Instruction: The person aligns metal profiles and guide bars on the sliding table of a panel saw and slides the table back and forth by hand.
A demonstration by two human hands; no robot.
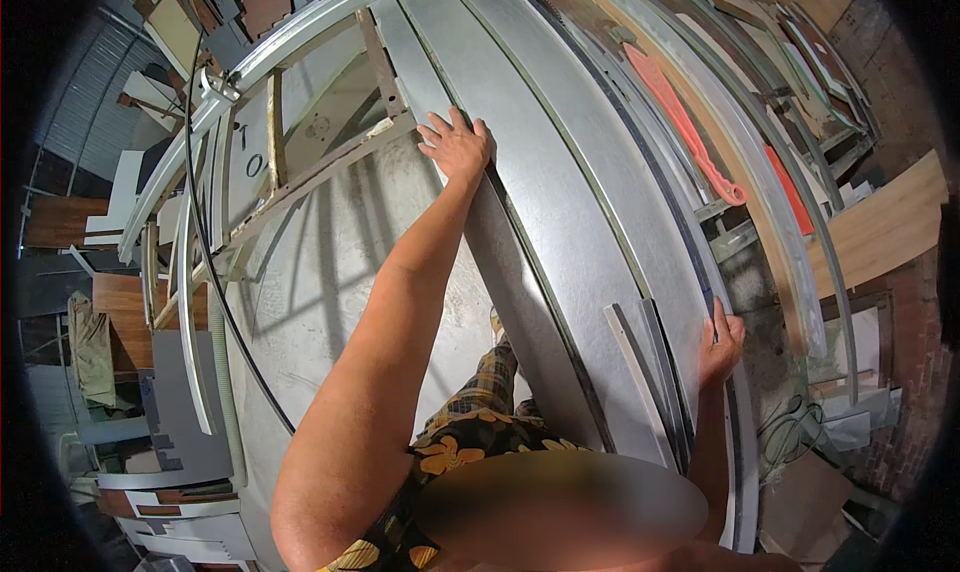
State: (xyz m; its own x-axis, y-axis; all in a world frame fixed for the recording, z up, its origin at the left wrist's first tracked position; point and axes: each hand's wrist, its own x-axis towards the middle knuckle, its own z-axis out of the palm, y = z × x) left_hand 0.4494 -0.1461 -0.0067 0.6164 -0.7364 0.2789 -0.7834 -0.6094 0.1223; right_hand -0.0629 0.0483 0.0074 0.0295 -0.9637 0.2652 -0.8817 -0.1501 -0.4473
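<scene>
Grey metal panel [560,202], far end cut off, both hands' palms hidden.

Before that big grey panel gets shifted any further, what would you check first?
1. Left hand on the grey panel: ok, palm flat at its far edge.
2. Right hand on the panel's near side: ok, fingers lie along the edge; how firm the grip is, cannot tell.
3. Narrow strips lying loose on the panel: not ok, they might slide.
4. Black cable on the floor to the left: ok, apart from the panel.
5. Footing: cannot tell, feet mostly hidden.
6. Orange handsaw beyond: ok, apart from both hands.
</scene>
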